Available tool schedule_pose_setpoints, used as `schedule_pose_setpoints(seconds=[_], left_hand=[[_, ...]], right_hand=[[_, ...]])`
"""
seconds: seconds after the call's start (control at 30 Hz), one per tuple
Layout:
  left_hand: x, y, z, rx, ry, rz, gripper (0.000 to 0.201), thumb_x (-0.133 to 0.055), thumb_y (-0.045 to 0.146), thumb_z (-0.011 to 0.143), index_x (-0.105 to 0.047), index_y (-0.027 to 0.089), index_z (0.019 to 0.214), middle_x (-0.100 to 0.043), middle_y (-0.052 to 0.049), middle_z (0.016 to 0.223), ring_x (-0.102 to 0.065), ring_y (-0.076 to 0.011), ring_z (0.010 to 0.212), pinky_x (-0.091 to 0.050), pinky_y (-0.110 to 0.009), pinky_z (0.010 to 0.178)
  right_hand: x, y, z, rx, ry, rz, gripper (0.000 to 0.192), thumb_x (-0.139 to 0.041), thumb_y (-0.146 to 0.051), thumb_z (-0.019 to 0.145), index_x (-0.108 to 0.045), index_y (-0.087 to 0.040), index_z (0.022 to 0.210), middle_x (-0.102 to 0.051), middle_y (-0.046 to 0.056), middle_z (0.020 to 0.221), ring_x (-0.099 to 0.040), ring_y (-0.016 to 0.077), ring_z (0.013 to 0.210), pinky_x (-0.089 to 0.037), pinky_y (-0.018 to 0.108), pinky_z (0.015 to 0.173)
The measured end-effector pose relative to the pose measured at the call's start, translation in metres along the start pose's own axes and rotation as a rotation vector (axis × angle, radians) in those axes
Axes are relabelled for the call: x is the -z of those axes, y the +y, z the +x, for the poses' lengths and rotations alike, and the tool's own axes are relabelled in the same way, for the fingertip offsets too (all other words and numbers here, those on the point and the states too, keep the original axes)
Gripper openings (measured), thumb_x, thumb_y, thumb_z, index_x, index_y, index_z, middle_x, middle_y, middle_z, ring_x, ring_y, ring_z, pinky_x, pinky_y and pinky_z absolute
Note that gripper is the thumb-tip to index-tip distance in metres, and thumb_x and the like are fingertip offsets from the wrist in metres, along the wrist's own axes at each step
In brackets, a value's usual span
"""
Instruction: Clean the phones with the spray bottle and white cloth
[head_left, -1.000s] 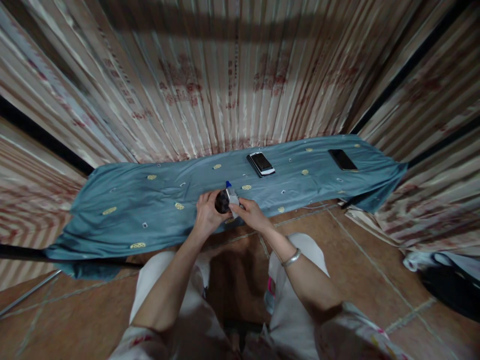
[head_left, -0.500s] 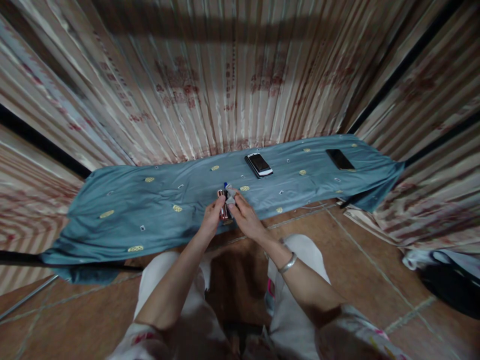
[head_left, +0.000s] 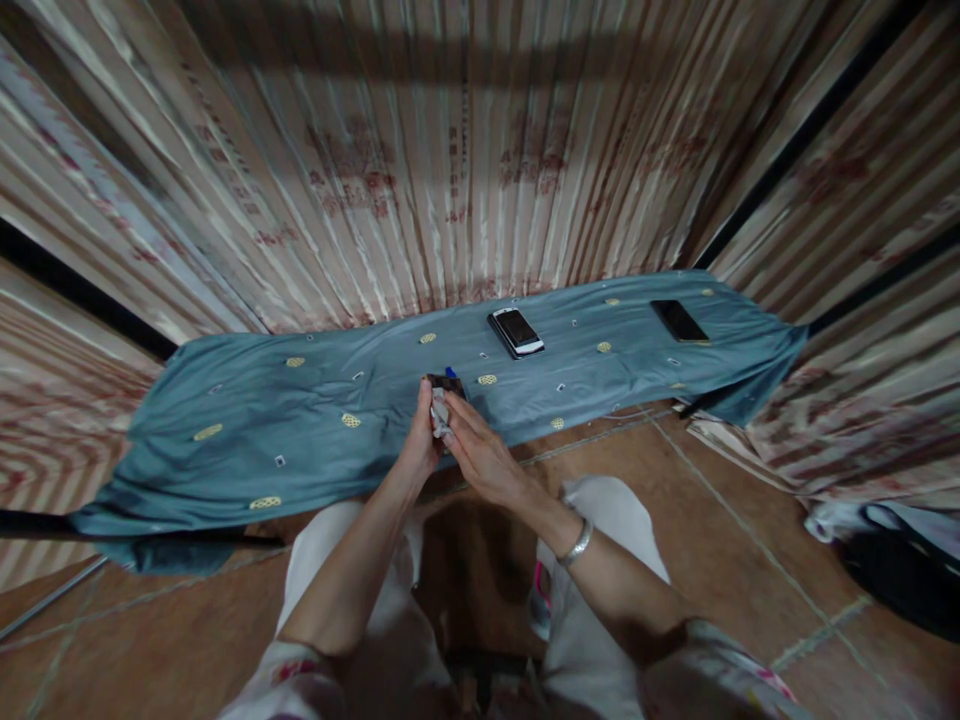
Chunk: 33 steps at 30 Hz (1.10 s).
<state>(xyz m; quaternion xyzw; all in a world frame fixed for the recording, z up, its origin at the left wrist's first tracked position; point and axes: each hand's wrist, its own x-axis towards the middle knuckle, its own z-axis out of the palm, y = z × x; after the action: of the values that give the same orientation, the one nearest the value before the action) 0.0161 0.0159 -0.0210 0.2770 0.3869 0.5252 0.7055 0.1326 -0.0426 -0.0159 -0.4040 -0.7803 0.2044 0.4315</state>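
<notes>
Gripping a small dark object [head_left: 444,384] with a blue tip, the left hand [head_left: 421,440] is curled around it from the left while the right hand [head_left: 480,455] pinches a pale piece [head_left: 439,412] against its near side; what that piece is cannot be told. Work is mid-step: object held above the near edge of the blue cloth [head_left: 247,410], not set down. Both forearms converge forward, wrists slightly bent. Beyond lie a white-edged phone [head_left: 516,331] and a black phone [head_left: 679,320].

Bare forearms, no sleeves past the elbows. Silver metal bangle [head_left: 577,543] around the wrist of the right hand [head_left: 480,455]; nothing worn on the left hand [head_left: 420,440]. Short light sleeves [head_left: 281,680] with reddish floral print at the bottom edge. White trousers [head_left: 611,560] over both knees, with a small pink patch between them.
</notes>
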Motion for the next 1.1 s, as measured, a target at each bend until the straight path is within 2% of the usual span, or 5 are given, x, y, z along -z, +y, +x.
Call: schedule_pose_setpoints(seconds=[0.27, 0.53, 0.73, 0.97, 1.1], left_hand=[[-0.016, 0.011, -0.002, 0.063, 0.04, -0.065, 0.06, -0.064, 0.08, 0.07, -0.067, 0.019, 0.075, -0.071, -0.003, 0.066, -0.072, -0.0204, 0.073, -0.056, -0.029, 0.064], [-0.022, 0.016, -0.002, 0.167, 0.106, -0.129, 0.06, -0.048, 0.075, 0.086, -0.07, 0.019, 0.082, -0.072, -0.005, 0.069, -0.072, -0.0221, 0.074, -0.054, -0.029, 0.058], [-0.027, 0.018, -0.009, 0.179, 0.126, -0.115, 0.058, -0.049, 0.071, 0.088, -0.072, 0.017, 0.086, -0.074, -0.004, 0.072, -0.072, -0.0189, 0.073, -0.054, -0.026, 0.062], [-0.033, 0.021, -0.019, 0.236, 0.126, -0.101, 0.057, -0.039, 0.061, 0.098, -0.071, 0.017, 0.083, -0.071, -0.002, 0.064, -0.065, -0.0132, 0.053, -0.044, -0.022, 0.045], [-0.029, 0.018, -0.02, 0.241, 0.094, -0.1, 0.056, -0.038, 0.06, 0.099, -0.071, 0.018, 0.085, -0.071, -0.002, 0.065, -0.063, -0.013, 0.05, -0.045, -0.023, 0.046]], right_hand=[[-0.004, 0.016, -0.005, 0.039, 0.022, -0.116, 0.059, -0.031, -0.017, 0.101, -0.028, -0.02, 0.16, -0.039, 0.011, 0.161, -0.029, 0.0209, 0.153, -0.029, 0.048, 0.127], [0.002, 0.022, -0.004, 0.006, 0.066, -0.145, 0.059, -0.029, -0.016, 0.1, -0.032, -0.018, 0.159, -0.043, 0.012, 0.159, -0.031, 0.0219, 0.152, -0.031, 0.048, 0.126], [0.012, 0.019, -0.001, -0.031, 0.067, -0.084, 0.053, -0.032, -0.031, 0.105, -0.037, -0.021, 0.157, -0.043, 0.011, 0.159, -0.034, 0.0223, 0.151, -0.03, 0.048, 0.126], [0.016, 0.019, 0.001, -0.075, 0.069, -0.059, 0.053, -0.028, -0.036, 0.106, -0.038, -0.02, 0.156, -0.042, 0.011, 0.16, -0.031, 0.0216, 0.152, -0.027, 0.048, 0.127], [0.015, 0.019, 0.002, -0.089, 0.061, -0.078, 0.054, -0.027, -0.038, 0.106, -0.04, -0.016, 0.154, -0.042, 0.013, 0.159, -0.031, 0.023, 0.152, -0.026, 0.048, 0.128]])
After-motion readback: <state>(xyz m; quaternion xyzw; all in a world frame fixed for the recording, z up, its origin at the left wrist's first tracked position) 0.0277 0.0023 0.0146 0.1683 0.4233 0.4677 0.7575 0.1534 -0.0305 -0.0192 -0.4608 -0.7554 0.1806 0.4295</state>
